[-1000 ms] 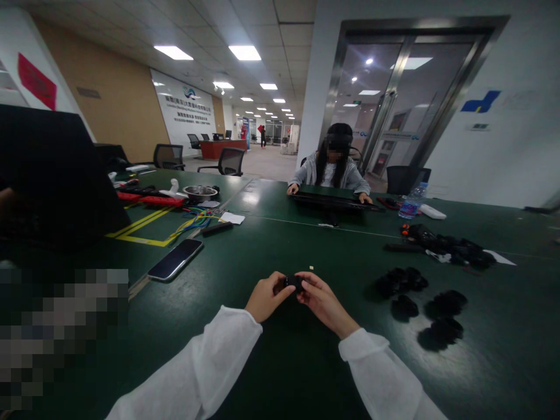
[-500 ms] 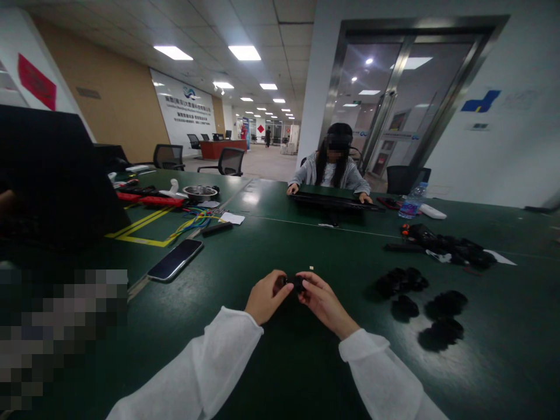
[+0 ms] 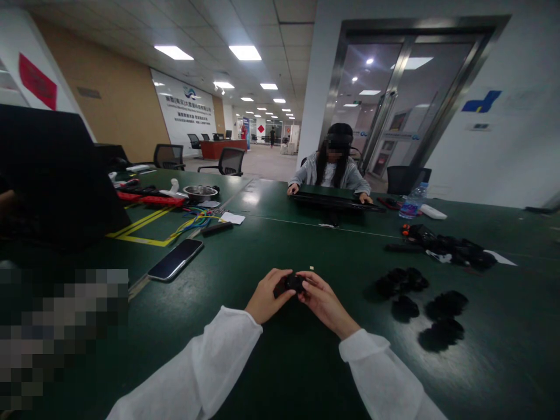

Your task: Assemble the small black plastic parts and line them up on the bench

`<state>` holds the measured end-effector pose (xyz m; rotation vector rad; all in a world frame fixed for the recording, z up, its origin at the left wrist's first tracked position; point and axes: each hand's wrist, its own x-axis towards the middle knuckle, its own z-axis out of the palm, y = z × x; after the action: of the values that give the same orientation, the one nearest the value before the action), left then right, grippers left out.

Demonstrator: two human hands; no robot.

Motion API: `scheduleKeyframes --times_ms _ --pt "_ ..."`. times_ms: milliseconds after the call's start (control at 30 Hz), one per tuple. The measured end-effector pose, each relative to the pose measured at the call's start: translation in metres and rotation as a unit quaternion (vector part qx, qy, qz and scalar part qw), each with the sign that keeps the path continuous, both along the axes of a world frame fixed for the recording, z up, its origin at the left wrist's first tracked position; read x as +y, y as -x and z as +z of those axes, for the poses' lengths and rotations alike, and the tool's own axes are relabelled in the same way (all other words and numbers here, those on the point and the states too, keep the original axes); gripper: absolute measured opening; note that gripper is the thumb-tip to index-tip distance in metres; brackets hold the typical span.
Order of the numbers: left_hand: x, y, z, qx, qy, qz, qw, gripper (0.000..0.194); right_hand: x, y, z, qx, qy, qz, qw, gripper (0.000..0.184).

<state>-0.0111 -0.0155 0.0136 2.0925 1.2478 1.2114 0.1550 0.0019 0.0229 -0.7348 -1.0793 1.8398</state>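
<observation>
Some stuff's cut off or blurry here
Monitor (image 3: pixel 52 175) runs off the left edge; black parts (image 3: pixel 441 334) look too blurry to identify.

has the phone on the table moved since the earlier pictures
No. The phone lies in the same place, just left of the black stick and below the yellow tape in the view.

Both hands (image 3: pixel 266 297) (image 3: pixel 326 303) bare — long wht slvs (image 3: pixel 192 359) (image 3: pixel 389 370), loose w/ creases — plain cuffs (image 3: pixel 249 321) (image 3: pixel 352 344).
</observation>
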Motion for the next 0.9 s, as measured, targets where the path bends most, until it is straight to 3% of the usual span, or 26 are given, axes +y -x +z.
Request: scheduleKeyframes --times_ms 233,433,667,900 --pt "-0.0032 -0.0010 0.0058 -0.031 0.064 0.002 0.997 0.023 -0.0003 -0.0017 -0.0015 -0.010 -0.009 0.017 1.000 0.026" --pt "-0.0012 -0.0005 0.0031 -0.036 0.050 0.005 0.998 0.042 -0.0006 -0.0017 0.0003 -0.007 0.004 -0.003 1.000 0.027" --pt "-0.0014 -0.0010 0.0033 -0.031 0.081 0.032 0.996 0.027 -0.0024 0.0013 0.0047 -0.014 0.009 -0.017 1.000 0.026" --pt "-0.0005 -0.0015 0.0029 -0.019 0.110 0.077 0.991 0.037 -0.0025 0.0012 0.0028 -0.024 -0.009 -0.005 1.000 0.026"
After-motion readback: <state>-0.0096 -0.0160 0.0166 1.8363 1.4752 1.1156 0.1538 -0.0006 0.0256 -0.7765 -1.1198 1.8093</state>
